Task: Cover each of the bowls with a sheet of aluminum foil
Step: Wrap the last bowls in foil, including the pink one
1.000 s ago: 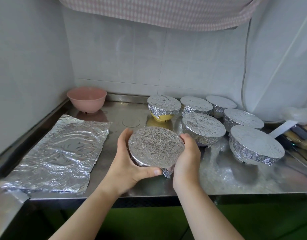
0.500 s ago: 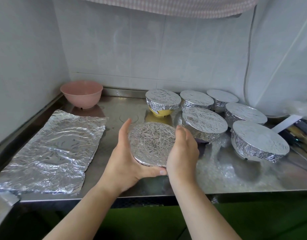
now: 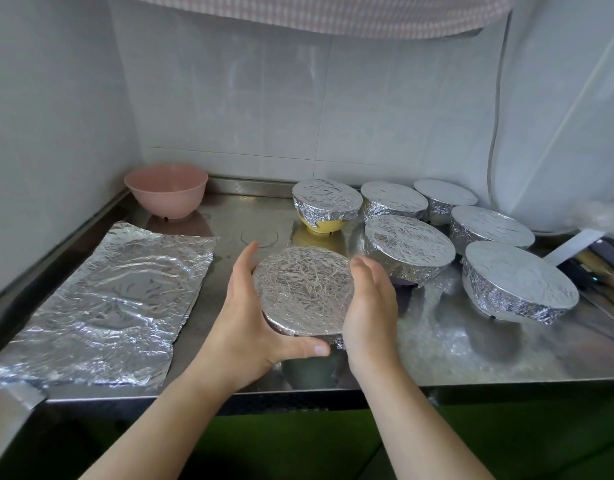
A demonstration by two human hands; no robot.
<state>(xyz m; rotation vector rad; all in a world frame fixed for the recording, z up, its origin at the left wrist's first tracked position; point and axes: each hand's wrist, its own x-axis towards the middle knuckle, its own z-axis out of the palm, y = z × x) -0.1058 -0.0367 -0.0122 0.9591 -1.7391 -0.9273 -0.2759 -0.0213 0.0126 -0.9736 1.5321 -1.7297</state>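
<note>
both hands cup a foil-covered bowl [image 3: 303, 289] at the front of the steel desk [image 3: 437, 348], the left hand [image 3: 250, 323] gripping its rim with the thumb curled under, the right hand [image 3: 369, 306] pressing flat-fingered on its side. this looks like the final crimping. next, the pink bowl [image 3: 166, 189] in the corner needs the loose foil sheet [image 3: 104, 299] lying left.

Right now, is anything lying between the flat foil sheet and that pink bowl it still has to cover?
Nothing visible. The pink bowl stands uncovered in the back left corner, and the foil sheet lies flat just in front of it, with only bare steel counter between them.
</note>
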